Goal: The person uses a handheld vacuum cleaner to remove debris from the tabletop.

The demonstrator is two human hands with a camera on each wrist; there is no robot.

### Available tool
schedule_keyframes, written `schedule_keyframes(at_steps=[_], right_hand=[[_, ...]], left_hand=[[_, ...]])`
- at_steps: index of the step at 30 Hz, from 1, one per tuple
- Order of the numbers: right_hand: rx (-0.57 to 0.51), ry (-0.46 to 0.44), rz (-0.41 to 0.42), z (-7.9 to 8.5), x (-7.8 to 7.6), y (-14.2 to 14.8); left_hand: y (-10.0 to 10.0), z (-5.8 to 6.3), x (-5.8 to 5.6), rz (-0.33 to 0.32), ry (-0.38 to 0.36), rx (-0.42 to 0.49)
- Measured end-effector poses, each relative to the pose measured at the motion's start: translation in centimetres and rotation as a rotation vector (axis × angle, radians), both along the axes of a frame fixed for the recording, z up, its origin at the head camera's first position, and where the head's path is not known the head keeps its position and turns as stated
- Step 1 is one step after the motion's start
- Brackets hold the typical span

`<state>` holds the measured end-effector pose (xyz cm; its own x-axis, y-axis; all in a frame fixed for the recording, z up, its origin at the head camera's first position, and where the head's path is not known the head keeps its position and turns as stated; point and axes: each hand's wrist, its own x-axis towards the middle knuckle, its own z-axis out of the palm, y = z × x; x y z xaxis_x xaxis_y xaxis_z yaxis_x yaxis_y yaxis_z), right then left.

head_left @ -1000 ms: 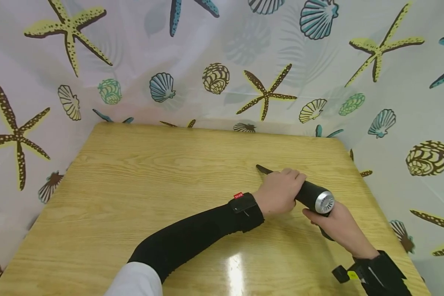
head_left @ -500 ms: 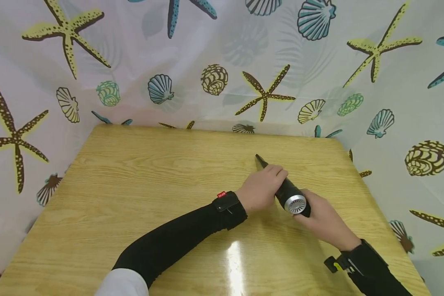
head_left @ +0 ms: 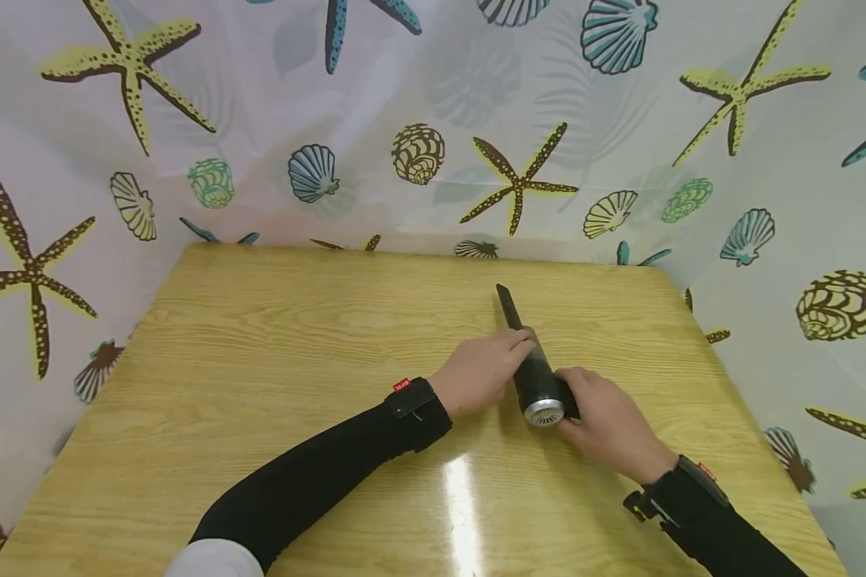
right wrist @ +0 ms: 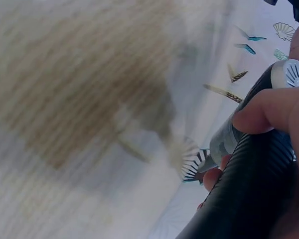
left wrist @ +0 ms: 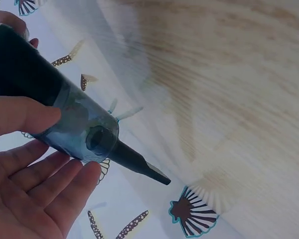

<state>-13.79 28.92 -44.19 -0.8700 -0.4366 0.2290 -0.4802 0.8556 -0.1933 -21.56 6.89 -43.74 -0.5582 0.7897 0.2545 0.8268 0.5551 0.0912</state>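
Note:
A black handheld vacuum [head_left: 536, 378] with a silver vented end [head_left: 544, 413] is held over the right half of the table, its narrow nozzle [head_left: 508, 306] pointing to the far side. My left hand [head_left: 479, 373] grips its front part. In the left wrist view, the thumb lies on one side of the see-through dust cup [left wrist: 87, 112] and the fingers on the other, behind the dark nozzle [left wrist: 139, 163]. My right hand [head_left: 613, 421] holds the black handle [right wrist: 244, 184], with the thumb across it in the right wrist view.
The wooden table [head_left: 296, 344] reaches to a white curtain [head_left: 375, 104] printed with shells and starfish, hanging at the back and along both sides. A bright light reflection lies on the tabletop near the front.
Both hands have moved left with the vacuum. It has swung so that its nozzle points more straight away, its vented end now nearer me and further left.

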Motion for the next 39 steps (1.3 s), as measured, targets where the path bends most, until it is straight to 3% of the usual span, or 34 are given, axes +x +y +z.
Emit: schedule_keyframes(at_steps=[7,14,20,34,39], right_hand=[[-0.008,-0.035,0.044,-1.0,-0.5,-0.2],[-0.003,-0.118,0.050,-1.9,-0.6,-0.6],[-0.005,-0.134,0.052,-2.5,-0.6,-0.9],[-0.061,-0.215,0.004,-2.4,-0.6,-1.6],[-0.067,-0.256,-0.024,-2.1,-0.5,-1.6]], left_hand=[[-1.2,0.0,0.1,0.033,-0.051,-0.022],[-1.7,-0.8,0.1,0.036,-0.045,-0.048],[-2.0,-1.4,0.2,0.034,-0.058,-0.045],[-2.1,-1.4,0.4,0.034,-0.051,0.022],[-2.5,-1.8,0.4,0.080,-0.056,0.040]])
